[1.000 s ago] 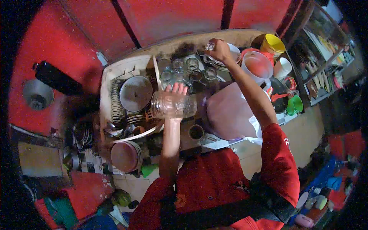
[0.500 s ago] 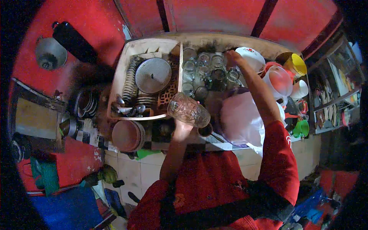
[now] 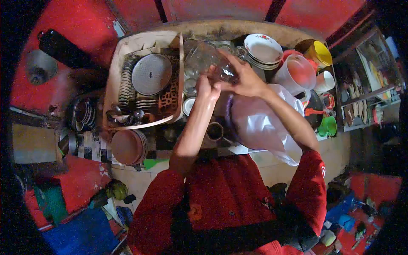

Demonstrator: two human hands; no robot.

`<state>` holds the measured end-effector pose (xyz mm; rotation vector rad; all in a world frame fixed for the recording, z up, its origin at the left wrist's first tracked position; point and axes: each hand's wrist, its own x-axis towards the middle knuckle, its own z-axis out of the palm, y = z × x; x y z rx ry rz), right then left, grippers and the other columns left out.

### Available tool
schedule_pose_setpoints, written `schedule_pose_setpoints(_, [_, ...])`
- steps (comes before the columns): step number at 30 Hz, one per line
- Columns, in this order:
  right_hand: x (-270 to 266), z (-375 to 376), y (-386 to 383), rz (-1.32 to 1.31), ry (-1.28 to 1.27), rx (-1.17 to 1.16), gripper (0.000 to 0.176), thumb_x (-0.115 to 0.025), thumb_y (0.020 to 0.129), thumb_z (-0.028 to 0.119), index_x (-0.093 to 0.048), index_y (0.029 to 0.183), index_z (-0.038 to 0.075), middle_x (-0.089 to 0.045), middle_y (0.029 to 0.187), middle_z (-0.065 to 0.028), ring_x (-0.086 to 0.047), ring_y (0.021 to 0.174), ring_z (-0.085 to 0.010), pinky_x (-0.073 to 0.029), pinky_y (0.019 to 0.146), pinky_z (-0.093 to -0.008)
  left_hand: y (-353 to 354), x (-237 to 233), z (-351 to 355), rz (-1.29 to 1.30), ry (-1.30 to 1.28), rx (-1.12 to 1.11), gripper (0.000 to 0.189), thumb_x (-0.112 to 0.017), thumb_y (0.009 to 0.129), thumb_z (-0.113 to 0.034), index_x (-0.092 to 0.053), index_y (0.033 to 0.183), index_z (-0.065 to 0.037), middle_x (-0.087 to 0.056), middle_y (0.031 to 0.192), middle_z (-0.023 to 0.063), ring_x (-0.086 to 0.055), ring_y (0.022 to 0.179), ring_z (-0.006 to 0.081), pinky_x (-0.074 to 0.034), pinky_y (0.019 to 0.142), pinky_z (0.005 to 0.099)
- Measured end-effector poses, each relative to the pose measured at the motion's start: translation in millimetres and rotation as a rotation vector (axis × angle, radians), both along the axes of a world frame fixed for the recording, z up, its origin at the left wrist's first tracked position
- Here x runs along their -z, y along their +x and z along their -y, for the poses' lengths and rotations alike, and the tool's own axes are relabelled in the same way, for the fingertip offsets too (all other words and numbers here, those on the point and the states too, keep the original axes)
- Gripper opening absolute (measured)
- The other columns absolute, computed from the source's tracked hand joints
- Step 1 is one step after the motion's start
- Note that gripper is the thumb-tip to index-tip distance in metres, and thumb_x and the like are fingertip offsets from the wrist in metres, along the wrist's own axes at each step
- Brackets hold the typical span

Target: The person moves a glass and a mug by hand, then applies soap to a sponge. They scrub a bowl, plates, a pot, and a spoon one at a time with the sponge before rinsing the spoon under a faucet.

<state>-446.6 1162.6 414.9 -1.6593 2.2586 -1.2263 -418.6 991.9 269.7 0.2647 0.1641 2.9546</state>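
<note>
A large clear patterned glass [image 3: 203,55] lies tilted between my two hands, above the other glassware. My left hand [image 3: 208,88] is closed around its near side. Curled over its right end is my right hand [image 3: 244,77], fingers wrapped round the glass. Whether the glass has a handle is hidden by my hands. Behind and below it, several glass cups and mugs [image 3: 190,86] stand grouped, partly covered. A white-rimmed cup [image 3: 188,106] stands left of my left forearm. A dark round cup or ladle [image 3: 214,131] is nearer to me, between my forearms.
To the left is a cream dish rack [image 3: 182,76] with plates, a round metal lid [image 3: 151,74] and spoons. Floral bowls [image 3: 263,49], a clear plastic pitcher [image 3: 294,78] and a yellow container [image 3: 319,54] stand right. A filled plastic bag [image 3: 263,121] sits near my right forearm. Stacked plates [image 3: 127,147] stand front left.
My left hand has raised the large glass away from me. My right hand has come back from the far glasses and now grips it too. The view has shifted slightly.
</note>
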Motion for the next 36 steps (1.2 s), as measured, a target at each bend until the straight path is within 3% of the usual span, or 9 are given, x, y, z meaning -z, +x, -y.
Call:
schedule_pose_setpoints(3, [6, -4, 11, -0.069, -0.084, 0.344, 0.080, -0.078, 0.070, 0.031, -0.036, 0.132, 0.003, -0.057, 0.112, -0.0225, -0.059, 0.103, -0.0295, -0.046, 0.088, -0.0379, 16, -53, -51, 0.448, -0.388, -0.548, 0.010, -0.050, 0.088, -0.015, -0.056, 0.094, -0.010, -0.059, 0.094, 0.0062, -0.056, 0.087, 0.0140, -0.047, 0.074, 0.0308])
schedule_pose_setpoints(5, [2, -13, 11, 0.255, 0.002, 0.516, 0.072, -0.078, 0.068, 0.028, -0.041, 0.125, 0.001, -0.062, 0.102, -0.0220, -0.063, 0.092, -0.0349, -0.049, 0.081, -0.0403, 29, -14, -41, 0.292, -0.485, -0.421, 0.010, -0.053, 0.087, -0.016, -0.056, 0.093, -0.009, -0.058, 0.103, 0.0081, -0.055, 0.097, 0.0169, -0.044, 0.085, 0.0321])
schedule_pose_setpoints(9, [8, -23, -1, 0.037, 0.303, 0.546, 0.064, -0.073, 0.069, 0.041, -0.051, 0.111, -0.001, -0.064, 0.087, -0.0234, -0.064, 0.085, -0.0372, -0.049, 0.076, -0.0407, 68, 18, -25, 0.026, -1.812, -0.681, 0.047, -0.064, 0.079, -0.016, -0.047, 0.120, -0.002, -0.047, 0.129, 0.0193, -0.041, 0.123, 0.0331, -0.028, 0.105, 0.0421])
schedule_pose_setpoints(14, [32, -7, -3, 0.007, 0.462, 0.446, 0.066, -0.070, 0.069, 0.046, -0.055, 0.113, 0.000, -0.064, 0.088, -0.0254, -0.063, 0.085, -0.0408, -0.049, 0.077, -0.0439, 58, 14, -23, 0.005, -2.502, -0.857, 0.048, -0.063, 0.073, -0.016, -0.051, 0.118, -0.004, -0.047, 0.128, 0.0178, -0.042, 0.122, 0.0336, -0.022, 0.106, 0.0541])
schedule_pose_setpoints(16, [57, -1, -8, -0.339, 0.423, 0.385, 0.061, -0.069, 0.070, 0.046, -0.059, 0.111, 0.003, -0.065, 0.081, -0.0224, -0.064, 0.078, -0.0389, -0.050, 0.072, -0.0439, 58, 17, -17, -0.006, -2.543, -0.828, 0.049, -0.063, 0.072, -0.018, -0.051, 0.118, -0.004, -0.047, 0.127, 0.0167, -0.042, 0.122, 0.0327, -0.019, 0.106, 0.0560])
schedule_pose_setpoints(23, [53, 8, -21, -0.119, 0.565, 0.468, 0.055, -0.070, 0.070, 0.049, -0.063, 0.095, 0.001, -0.063, 0.064, -0.0188, -0.064, 0.062, -0.0336, -0.050, 0.060, -0.0420, 58, 35, -11, -0.059, -2.575, -0.939, 0.050, -0.065, 0.070, -0.020, -0.053, 0.117, -0.005, -0.048, 0.123, 0.0133, -0.043, 0.121, 0.0287, -0.012, 0.109, 0.0571])
schedule_pose_setpoints(26, [73, 5, -28, -0.094, 0.305, 0.411, 0.048, -0.074, 0.066, 0.048, -0.062, 0.082, 0.004, -0.061, 0.067, -0.0177, -0.061, 0.070, -0.0382, -0.049, 0.060, -0.0466, 54, 34, -14, -0.032, -2.580, -0.959, 0.048, -0.065, 0.071, -0.019, -0.054, 0.116, -0.005, -0.047, 0.126, 0.0135, -0.042, 0.121, 0.0285, -0.014, 0.108, 0.0572])
schedule_pose_setpoints(33, [99, 45, -25, -0.277, 0.586, 0.514, 0.052, -0.072, 0.066, 0.049, -0.062, 0.088, 0.003, -0.065, 0.085, -0.0190, -0.063, 0.081, -0.0358, -0.052, 0.070, -0.0447, 63, 31, -10, -0.036, -2.590, -0.863, 0.046, -0.065, 0.074, -0.017, -0.052, 0.116, -0.002, -0.044, 0.129, 0.0151, -0.040, 0.124, 0.0290, -0.019, 0.107, 0.0581])
schedule_pose_setpoints(36, [115, 38, -27, -0.250, 0.621, 0.441, 0.056, -0.068, 0.067, 0.047, -0.061, 0.100, 0.002, -0.065, 0.092, -0.0226, -0.063, 0.087, -0.0379, -0.052, 0.076, -0.0453, 104, 9, -26, -0.099, -2.174, -1.142, 0.043, -0.064, 0.076, -0.013, -0.050, 0.114, 0.002, -0.046, 0.123, 0.0209, -0.042, 0.117, 0.0374, -0.029, 0.102, 0.0504])
